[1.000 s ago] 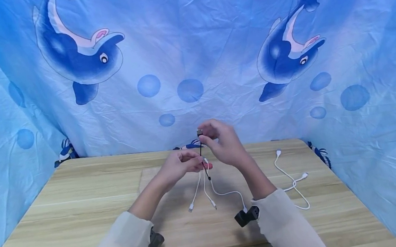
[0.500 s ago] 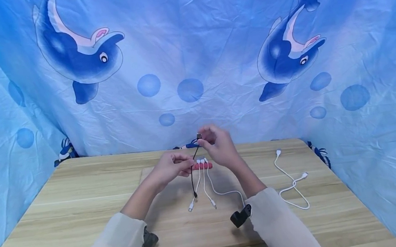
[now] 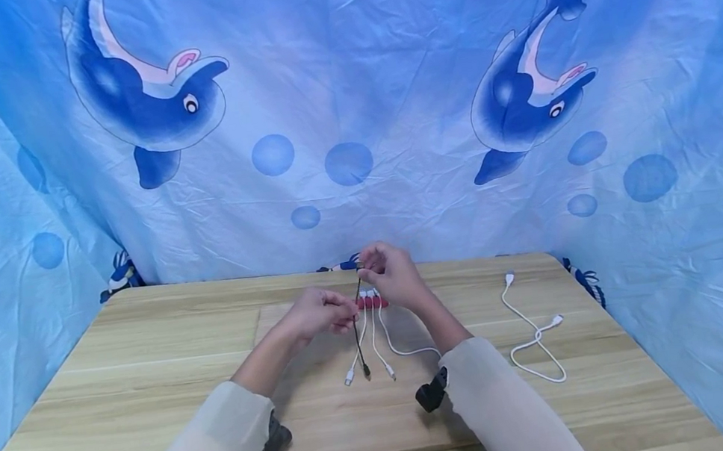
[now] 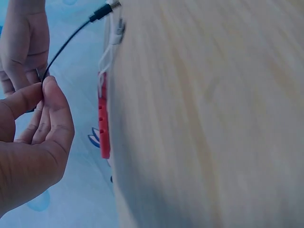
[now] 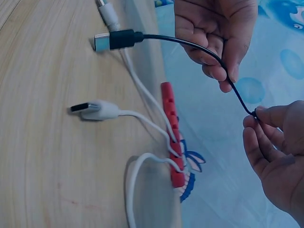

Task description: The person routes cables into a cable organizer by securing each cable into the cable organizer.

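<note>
A short black USB cable stretches between my two hands. My left hand pinches it partway along between thumb and forefinger, and its black plug hangs free over the wooden board. Higher up and to the right, my right hand pinches the cable at its other end, that plug mostly covered by the fingers. Right beside the left fingertips lies a red slotted cable holder. Several of its slots show bare in the left wrist view. White cables sit in other slots, their plugs lying on the board.
To the right, another white cable lies looped on the table. A thin wooden board carries the holder near its far edge. Behind the table hangs a blue dolphin-print curtain.
My left hand has shifted left off the red holder, uncovering it and the white cables' ends in it. My right hand has come down and slightly left; the black cable's free plug hangs lower.
</note>
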`<state>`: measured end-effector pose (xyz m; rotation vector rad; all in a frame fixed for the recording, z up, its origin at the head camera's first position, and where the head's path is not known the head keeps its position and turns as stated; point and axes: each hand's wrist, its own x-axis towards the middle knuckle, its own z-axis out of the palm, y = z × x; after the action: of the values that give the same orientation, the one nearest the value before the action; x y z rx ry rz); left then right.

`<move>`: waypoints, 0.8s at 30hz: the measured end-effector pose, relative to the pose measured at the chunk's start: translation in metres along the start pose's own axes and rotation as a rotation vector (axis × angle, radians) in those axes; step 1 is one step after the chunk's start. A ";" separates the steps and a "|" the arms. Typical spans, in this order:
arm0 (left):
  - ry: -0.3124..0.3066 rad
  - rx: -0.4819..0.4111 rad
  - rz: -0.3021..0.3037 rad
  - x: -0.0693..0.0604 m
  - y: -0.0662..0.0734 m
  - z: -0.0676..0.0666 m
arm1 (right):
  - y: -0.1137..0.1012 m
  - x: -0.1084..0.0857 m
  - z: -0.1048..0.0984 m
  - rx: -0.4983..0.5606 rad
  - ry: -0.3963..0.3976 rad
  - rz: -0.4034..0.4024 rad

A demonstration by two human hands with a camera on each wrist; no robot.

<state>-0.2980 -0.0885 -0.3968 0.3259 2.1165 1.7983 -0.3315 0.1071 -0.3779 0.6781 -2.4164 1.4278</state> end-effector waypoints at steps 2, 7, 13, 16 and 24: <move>-0.001 0.006 -0.010 0.002 -0.002 0.001 | 0.003 0.001 0.002 -0.005 -0.017 0.019; -0.009 0.005 -0.044 0.004 -0.006 0.002 | 0.011 0.002 0.007 -0.016 -0.051 0.043; -0.043 0.008 -0.068 0.007 -0.011 0.006 | 0.020 0.002 0.012 -0.037 -0.084 0.083; -0.038 0.025 -0.090 0.008 -0.013 0.007 | 0.025 0.001 0.016 -0.040 -0.093 0.089; -0.005 0.132 -0.143 0.010 -0.016 0.010 | 0.033 0.000 0.023 -0.089 -0.121 0.122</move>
<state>-0.3025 -0.0780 -0.4151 0.2057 2.2003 1.5818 -0.3485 0.1008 -0.4140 0.6233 -2.6387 1.3502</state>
